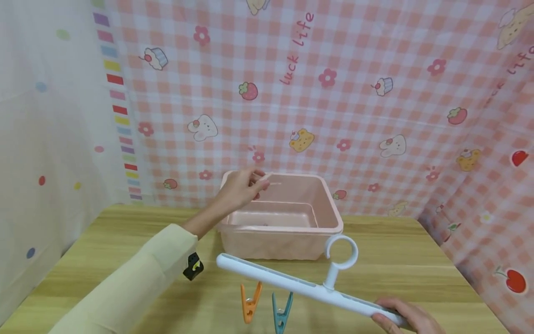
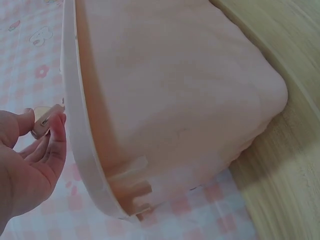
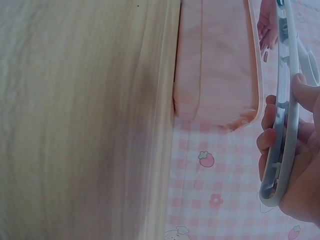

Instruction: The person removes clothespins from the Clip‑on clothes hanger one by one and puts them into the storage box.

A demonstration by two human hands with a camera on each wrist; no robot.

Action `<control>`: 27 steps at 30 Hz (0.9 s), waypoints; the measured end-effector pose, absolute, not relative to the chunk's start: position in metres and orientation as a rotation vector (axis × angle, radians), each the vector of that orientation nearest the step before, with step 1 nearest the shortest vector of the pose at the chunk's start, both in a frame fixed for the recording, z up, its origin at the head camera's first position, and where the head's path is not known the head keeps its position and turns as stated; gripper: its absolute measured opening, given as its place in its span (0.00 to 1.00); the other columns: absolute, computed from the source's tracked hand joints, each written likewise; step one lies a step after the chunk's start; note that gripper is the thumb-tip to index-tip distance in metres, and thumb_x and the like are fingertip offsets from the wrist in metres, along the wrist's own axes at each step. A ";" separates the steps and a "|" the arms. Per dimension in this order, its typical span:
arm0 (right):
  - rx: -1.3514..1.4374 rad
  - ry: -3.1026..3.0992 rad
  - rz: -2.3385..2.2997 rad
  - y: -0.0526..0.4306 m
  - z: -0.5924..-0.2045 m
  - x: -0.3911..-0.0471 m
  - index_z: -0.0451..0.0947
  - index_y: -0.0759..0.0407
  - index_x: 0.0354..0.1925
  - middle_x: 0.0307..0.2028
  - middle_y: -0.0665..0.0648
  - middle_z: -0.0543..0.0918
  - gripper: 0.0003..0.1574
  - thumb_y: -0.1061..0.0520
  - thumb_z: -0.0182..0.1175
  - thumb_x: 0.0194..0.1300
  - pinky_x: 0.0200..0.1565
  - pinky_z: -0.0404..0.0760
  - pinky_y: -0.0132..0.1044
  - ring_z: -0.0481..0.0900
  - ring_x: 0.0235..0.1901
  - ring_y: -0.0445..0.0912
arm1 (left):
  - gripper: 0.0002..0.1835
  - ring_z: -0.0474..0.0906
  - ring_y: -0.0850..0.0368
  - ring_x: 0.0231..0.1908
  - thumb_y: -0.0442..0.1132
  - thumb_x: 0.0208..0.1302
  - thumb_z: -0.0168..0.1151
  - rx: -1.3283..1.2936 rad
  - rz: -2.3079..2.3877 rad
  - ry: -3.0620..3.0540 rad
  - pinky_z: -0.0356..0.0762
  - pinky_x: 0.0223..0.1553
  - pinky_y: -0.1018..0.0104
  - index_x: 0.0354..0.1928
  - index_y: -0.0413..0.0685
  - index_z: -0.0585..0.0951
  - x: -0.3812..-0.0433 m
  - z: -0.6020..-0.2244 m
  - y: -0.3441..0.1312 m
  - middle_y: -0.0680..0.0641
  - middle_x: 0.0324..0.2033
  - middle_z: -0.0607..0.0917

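Note:
My left hand is over the back left rim of a pink plastic basin, pinching a small pale pink clothespin between thumb and fingers. At the lower right, my right hand grips one end of a pale blue hanger, its thumb on one side and fingers on the other in the right wrist view. The hanger slants across in front of the basin, with its round hook upward. An orange clothespin and a teal clothespin show just below the bar; I cannot tell whether they hang from it.
The basin stands at the back of a wooden table. Close behind it hangs a pink checked cloth, which also covers the right side. A white dotted cloth closes off the left. A dark charm is on the left sleeve.

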State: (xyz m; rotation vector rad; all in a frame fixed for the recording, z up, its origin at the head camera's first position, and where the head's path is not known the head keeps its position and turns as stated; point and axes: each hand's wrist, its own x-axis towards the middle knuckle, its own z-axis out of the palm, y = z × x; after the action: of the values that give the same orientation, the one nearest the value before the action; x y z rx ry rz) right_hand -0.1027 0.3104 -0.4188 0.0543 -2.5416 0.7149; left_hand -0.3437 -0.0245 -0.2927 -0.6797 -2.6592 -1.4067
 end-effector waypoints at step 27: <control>-0.024 -2.599 0.665 0.306 -0.420 -0.106 0.86 0.43 0.37 0.27 0.35 0.82 0.10 0.53 0.76 0.56 0.28 0.73 0.27 0.71 0.26 0.25 | 0.21 0.87 0.49 0.34 0.49 0.71 0.63 -0.738 -1.685 -2.444 0.88 0.39 0.58 0.59 0.47 0.77 -0.306 -0.278 -0.064 0.39 0.50 0.87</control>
State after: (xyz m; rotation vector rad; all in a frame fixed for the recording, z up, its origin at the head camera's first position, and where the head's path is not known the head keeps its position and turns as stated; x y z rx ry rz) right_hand -0.1060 0.3061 -0.4195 -0.0239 -2.5986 0.6651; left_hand -0.3063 -0.0641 -0.2780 -0.7375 -2.4440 -1.6853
